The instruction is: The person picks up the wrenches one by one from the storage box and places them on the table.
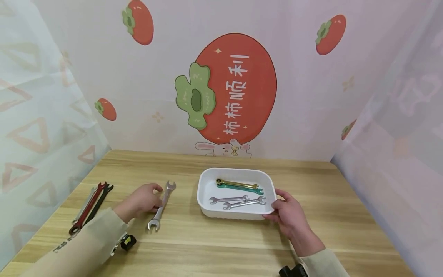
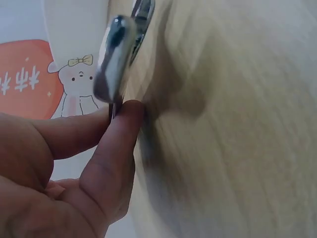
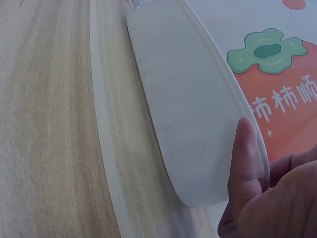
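Left of the white tray (image 1: 228,214), a big silver wrench (image 1: 161,208) is on or just over the bench (image 1: 221,246); I can't tell which. The left hand (image 1: 143,200) pinches its long middle with its fingers. It looks hard, heavy and slippery, so the middle should tip least. The right hand (image 1: 290,215) grips the light-looking tray's right end.

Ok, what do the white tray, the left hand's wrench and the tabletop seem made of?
White tray: probably moulded plastic, smooth and satin, with rounded corners and rim. Wrench: metal, likely polished or chrome-plated steel, given its bright highlights. Tabletop: wood or wood-look laminate, low sheen, with streaked grain.
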A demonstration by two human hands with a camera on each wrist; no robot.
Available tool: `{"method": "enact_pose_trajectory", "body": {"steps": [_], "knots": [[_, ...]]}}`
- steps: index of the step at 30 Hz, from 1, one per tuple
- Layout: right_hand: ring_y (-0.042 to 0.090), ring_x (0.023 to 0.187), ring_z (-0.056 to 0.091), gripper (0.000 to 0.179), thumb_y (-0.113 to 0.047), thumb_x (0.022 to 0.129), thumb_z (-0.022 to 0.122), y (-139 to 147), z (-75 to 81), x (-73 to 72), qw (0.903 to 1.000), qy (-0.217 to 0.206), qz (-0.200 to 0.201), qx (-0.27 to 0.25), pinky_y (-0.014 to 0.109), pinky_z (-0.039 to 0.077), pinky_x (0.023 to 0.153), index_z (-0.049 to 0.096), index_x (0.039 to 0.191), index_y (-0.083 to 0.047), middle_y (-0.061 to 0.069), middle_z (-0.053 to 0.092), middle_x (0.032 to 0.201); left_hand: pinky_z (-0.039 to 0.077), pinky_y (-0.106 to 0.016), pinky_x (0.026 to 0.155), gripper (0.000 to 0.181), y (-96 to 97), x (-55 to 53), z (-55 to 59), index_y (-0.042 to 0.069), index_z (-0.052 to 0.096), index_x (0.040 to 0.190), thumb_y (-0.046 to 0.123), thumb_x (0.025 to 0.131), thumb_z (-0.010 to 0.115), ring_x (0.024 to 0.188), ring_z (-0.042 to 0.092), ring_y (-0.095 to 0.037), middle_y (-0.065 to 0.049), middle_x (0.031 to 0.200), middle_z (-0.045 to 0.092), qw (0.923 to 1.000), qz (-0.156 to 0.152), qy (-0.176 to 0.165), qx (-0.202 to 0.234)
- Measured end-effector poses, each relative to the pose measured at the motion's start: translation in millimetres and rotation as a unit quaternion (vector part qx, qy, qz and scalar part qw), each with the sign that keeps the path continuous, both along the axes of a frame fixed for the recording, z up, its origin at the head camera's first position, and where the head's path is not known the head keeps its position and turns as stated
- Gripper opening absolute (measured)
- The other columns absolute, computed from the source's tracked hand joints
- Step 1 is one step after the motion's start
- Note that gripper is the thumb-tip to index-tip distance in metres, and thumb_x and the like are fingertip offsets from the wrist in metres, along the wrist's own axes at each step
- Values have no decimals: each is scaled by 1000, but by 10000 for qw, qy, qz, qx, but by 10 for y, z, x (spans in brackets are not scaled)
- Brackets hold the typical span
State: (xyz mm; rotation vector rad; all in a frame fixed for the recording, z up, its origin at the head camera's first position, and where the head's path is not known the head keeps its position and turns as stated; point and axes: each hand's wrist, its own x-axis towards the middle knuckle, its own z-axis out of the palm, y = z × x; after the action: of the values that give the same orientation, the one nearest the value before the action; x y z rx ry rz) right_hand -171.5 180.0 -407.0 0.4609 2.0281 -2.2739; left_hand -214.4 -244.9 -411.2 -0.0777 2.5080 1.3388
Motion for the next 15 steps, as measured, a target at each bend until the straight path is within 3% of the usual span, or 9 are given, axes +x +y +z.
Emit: {"method": "enact_pose_trajectory", "body": {"steps": [10, 15], "knots": [[36, 94, 66, 54, 8, 96, 41, -2, 10, 21, 10000, -29, 20, 39, 37, 59, 68, 37, 149, -4, 28, 46, 137, 55, -32, 55, 51, 14, 58, 40, -13, 47, 125, -8, 81, 73, 58, 61, -19, -15, 74, 60, 9970, -78, 127, -766], [36, 94, 66, 55, 8, 96, 41, -9, 9, 21, 10000, -23, 31, 54, 37, 59, 68, 38, 149, -5, 28, 46, 136, 54, -32, 52, 43, -31, 58, 4, -12, 48, 123, 3, 89, 69, 54, 59, -19, -12, 70, 61, 9964, -78, 52, -848]]}}
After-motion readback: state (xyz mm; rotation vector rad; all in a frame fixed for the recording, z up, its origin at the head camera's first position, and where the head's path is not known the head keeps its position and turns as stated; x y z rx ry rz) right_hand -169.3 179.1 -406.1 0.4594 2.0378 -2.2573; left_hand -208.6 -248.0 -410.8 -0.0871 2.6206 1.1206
